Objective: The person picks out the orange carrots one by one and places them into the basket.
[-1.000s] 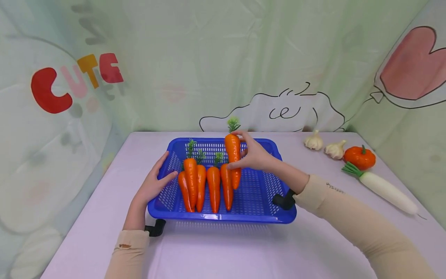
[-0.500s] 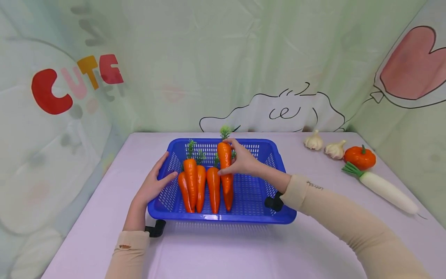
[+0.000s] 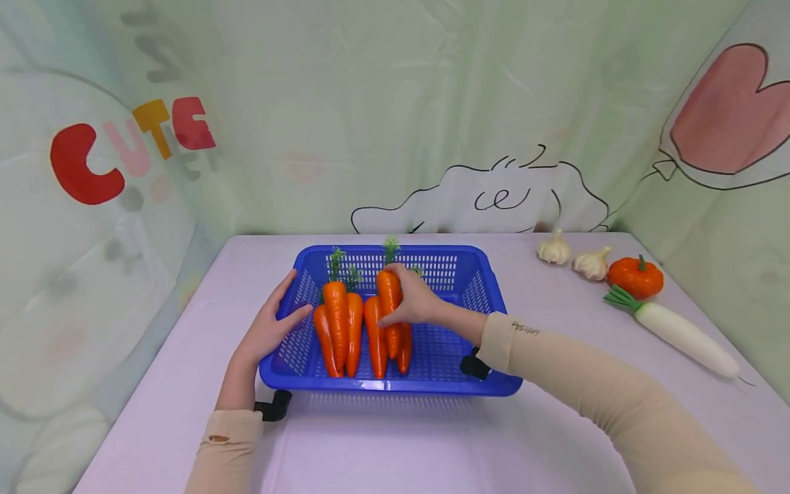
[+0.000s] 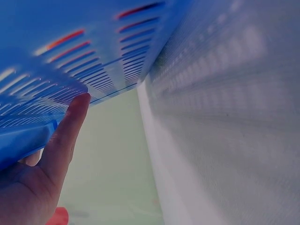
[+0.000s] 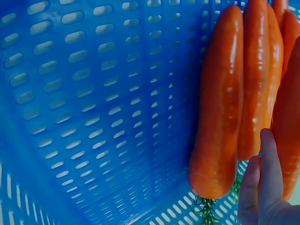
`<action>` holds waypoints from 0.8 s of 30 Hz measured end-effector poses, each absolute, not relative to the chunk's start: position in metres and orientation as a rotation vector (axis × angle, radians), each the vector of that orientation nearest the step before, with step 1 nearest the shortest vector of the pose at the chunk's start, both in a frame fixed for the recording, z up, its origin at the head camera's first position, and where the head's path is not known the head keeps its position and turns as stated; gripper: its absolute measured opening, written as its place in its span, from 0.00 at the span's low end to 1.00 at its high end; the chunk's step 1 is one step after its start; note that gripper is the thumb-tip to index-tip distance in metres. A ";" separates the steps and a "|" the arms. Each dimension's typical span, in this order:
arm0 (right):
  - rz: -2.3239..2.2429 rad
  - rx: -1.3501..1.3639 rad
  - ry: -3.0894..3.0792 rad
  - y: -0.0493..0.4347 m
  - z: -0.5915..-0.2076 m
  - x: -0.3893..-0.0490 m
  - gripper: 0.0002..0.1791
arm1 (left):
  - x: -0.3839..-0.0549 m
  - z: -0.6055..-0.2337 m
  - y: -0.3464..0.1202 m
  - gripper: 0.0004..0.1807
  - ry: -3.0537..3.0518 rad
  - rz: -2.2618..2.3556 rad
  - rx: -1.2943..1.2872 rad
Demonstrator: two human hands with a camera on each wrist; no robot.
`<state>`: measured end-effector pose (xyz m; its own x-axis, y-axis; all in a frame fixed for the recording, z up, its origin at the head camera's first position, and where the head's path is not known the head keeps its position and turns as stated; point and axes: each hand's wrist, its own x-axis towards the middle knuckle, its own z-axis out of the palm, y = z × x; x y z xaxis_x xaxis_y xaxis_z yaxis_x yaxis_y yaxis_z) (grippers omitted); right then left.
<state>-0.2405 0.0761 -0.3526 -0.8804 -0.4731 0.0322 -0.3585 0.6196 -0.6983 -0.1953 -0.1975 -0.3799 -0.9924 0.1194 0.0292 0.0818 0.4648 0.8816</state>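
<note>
A blue basket [image 3: 395,385] with slotted walls stands on the table, tilted toward me. Several orange carrots with green tops lie side by side in its left half, among them a carrot [image 3: 336,322] at the left. My right hand [image 3: 415,296] grips another carrot [image 3: 389,291] by its thick upper part and holds it over the carrots lying in the middle. That held carrot [image 5: 289,126] is cut off by the frame edge in the right wrist view. My left hand [image 3: 268,326] holds the basket's left rim, thumb over it, with a straight finger [image 4: 68,136] against the outer wall.
At the right of the table are two garlic bulbs, one garlic bulb [image 3: 553,248] behind the other, a small orange pumpkin [image 3: 636,278] and a white radish [image 3: 685,339] with green stalks. A printed curtain [image 3: 370,123] stands behind the table.
My right hand has moved left and down with its carrot, from the right of the row to over the middle carrots. The left hand stays on the basket.
</note>
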 end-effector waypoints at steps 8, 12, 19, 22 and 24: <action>-1.025 -0.570 2.719 0.069 -0.360 -0.238 0.52 | -0.196 -0.380 -0.198 0.41 2.668 1.572 0.202; -1.046 -0.536 2.713 0.066 -0.359 -0.238 0.51 | -0.197 -0.379 -0.199 0.41 2.707 1.513 0.238; -1.042 -0.513 2.699 0.070 -0.355 -0.239 0.49 | -0.198 -0.378 -0.200 0.40 2.750 1.452 0.298; -1.033 -0.518 2.693 0.073 -0.350 -0.238 0.48 | -0.197 -0.377 -0.201 0.40 2.762 1.421 0.326; -1.038 -0.516 2.676 0.074 -0.347 -0.237 0.46 | -0.197 -0.376 -0.202 0.40 2.777 1.385 0.361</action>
<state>-0.2370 0.0743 -0.3467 -0.9129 -0.4002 -0.0806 -0.2413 0.6882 -0.6842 -0.1969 -0.2015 -0.3760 -0.9732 0.2130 0.0873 0.1978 0.5802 0.7901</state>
